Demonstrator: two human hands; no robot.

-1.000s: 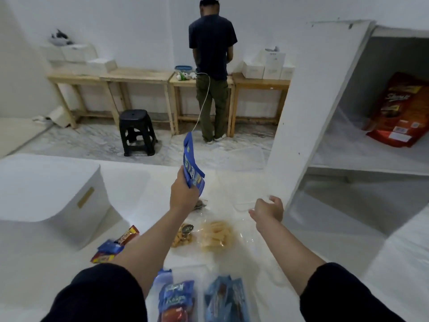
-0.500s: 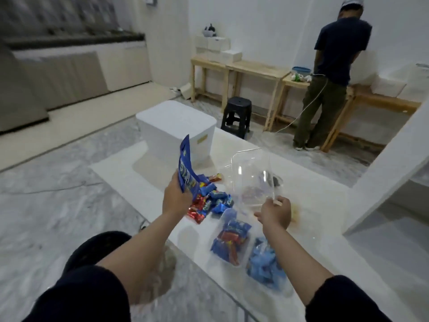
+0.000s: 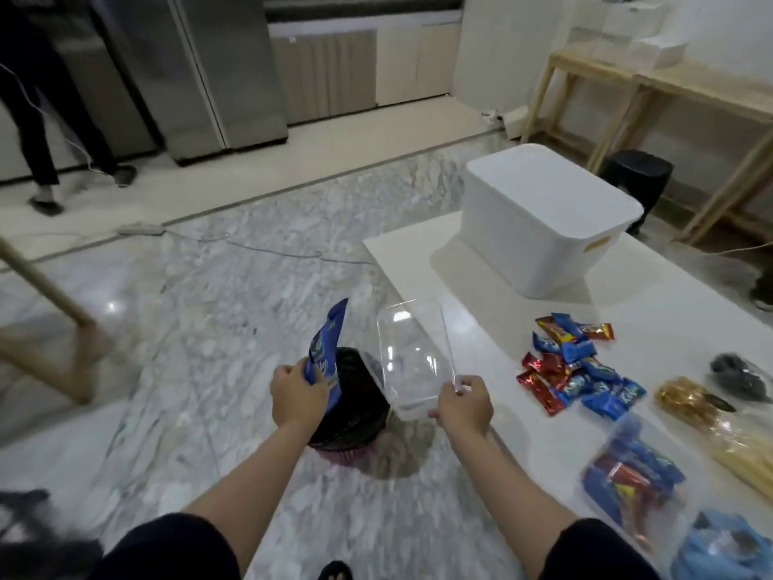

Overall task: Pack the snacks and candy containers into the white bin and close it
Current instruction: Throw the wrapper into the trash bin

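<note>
While the left hand (image 3: 298,391) grips a blue packet (image 3: 324,362) upright above a black bin (image 3: 351,416) on the floor, the right hand (image 3: 462,406) pinches the near corner of a clear container (image 3: 412,362), tilted and held off the edge of the table (image 3: 669,328); the single head view shows both hands closed on their loads, with nothing visible inside the container. The white bin (image 3: 539,228), the task's target, stands on the far part of the table with its lid on, well apart from both hands. Loose candy (image 3: 573,366) lies in a heap on the table between the white bin and the near edge; two filled clear containers (image 3: 636,475) sit at the near right, with darker and golden snacks (image 3: 686,399) beside them, blurred. Risks, as judged from this position: the packet hangs directly over the black bin, so a release here would discard it, which suits an empty wrapper only; whether it is empty cannot be told. The container is held by one corner alone, over the floor, and a slack pinch or a quick swing could drop it beside or into the black bin. The white bin is closed, so nothing can be packed until the lid is lifted, and both hands are occupied. A person's legs (image 3: 37,131) show at far left, near a floor cable (image 3: 251,244).
</note>
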